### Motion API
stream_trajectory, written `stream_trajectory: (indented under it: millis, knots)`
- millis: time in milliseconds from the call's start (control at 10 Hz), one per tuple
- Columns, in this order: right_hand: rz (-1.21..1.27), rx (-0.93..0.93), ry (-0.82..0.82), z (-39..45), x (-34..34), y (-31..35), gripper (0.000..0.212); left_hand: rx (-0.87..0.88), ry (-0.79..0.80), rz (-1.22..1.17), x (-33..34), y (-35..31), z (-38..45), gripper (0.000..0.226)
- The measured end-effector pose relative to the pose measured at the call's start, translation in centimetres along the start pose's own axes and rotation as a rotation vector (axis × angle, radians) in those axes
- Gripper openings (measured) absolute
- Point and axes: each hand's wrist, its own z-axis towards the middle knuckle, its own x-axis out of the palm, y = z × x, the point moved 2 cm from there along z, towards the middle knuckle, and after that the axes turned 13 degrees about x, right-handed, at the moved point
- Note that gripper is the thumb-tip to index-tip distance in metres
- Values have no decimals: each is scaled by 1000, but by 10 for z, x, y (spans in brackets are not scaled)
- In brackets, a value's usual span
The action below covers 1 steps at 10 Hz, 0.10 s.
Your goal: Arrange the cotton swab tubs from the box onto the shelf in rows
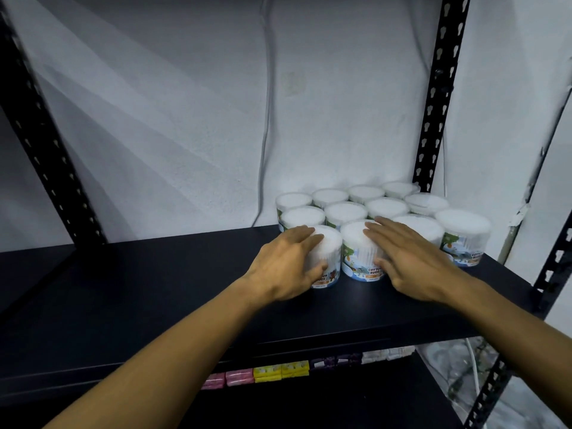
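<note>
Two front-row tubs are being set in place on the shelf (154,289). The left hand (288,267) is wrapped around the left tub (325,258), fingers over its lid and thumb low on its side. The right hand (411,261) lies spread and flat on the lid and side of the next tub (360,252); whether that tub is gripped or only pushed cannot be told.

The step in hand is judged to be the closing up of the front row. A narrow gap is seen between the two tubs, so the next move likely calls for the left tub to be slid right until it touches its neighbour and lines up with the rows behind, after which both hands would be lifted off without the tubs being tipped.

Twelve tubs can be counted, grouped at the right end of the shelf against the wall: four at the back, four in the middle and four in front, the rightmost (464,236) near the upright. The box is not in view. Small coloured packs (278,371) are lined along the shelf below.
</note>
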Motion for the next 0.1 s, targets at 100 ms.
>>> stream_trajectory:
  millis: [100]
  knots:
    - [133,57,-133,-38,-9,13,55,23,-163,16,-8,-3,-33,56]
